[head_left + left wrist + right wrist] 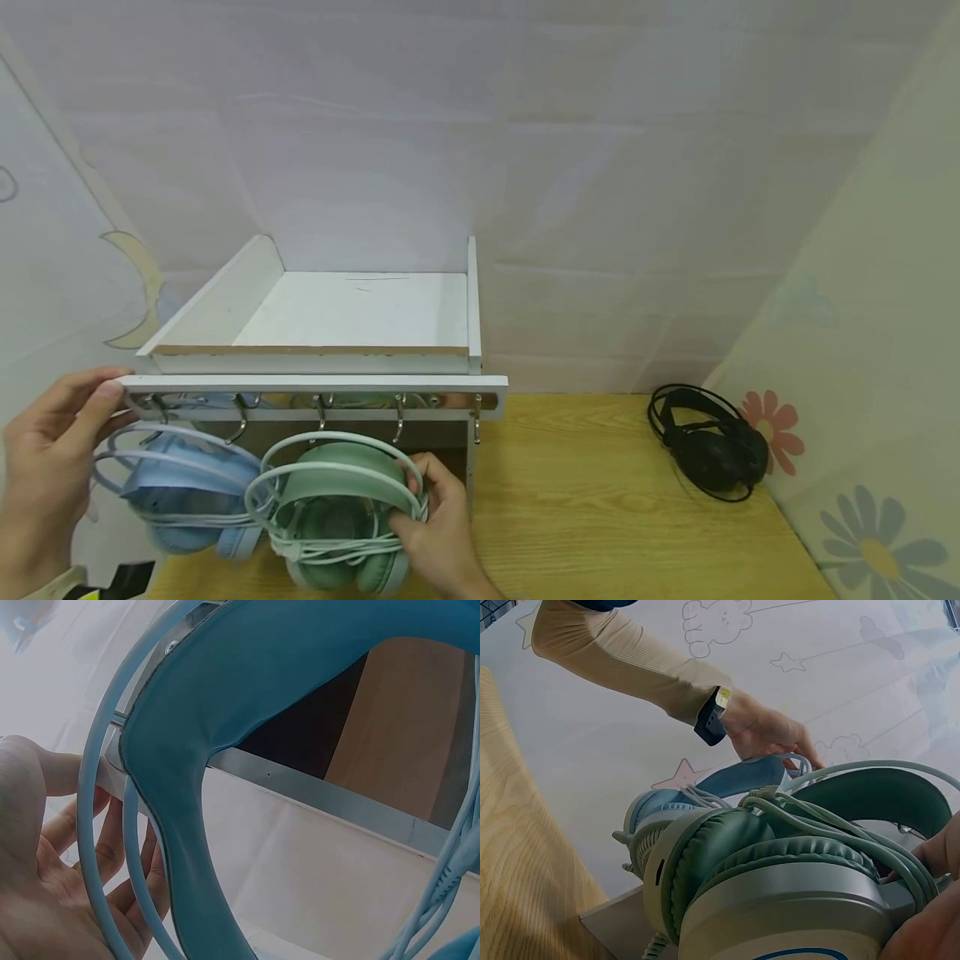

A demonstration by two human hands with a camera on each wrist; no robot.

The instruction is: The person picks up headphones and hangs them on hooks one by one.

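Note:
My right hand [444,533] grips the side of a pair of green headphones [341,475], its white cable bundled across the ear cups. The headband is up by the hooks of a white hook rack [315,383]; whether it rests on one cannot be told. My left hand [56,467] pinches the rack's left end between thumb and fingers. Blue headphones [191,475] hang at the left of the rack, beside the green pair. Seen from the left wrist, the blue headband [180,750] crosses close in front of the left hand [67,847].
The rack runs along the front of a white open-topped shelf unit [352,308] on a wooden table [562,492]. Black headphones [712,446] lie at the table's right, near a flower-printed sheet [862,333]. A pale cloth [600,167] hangs behind.

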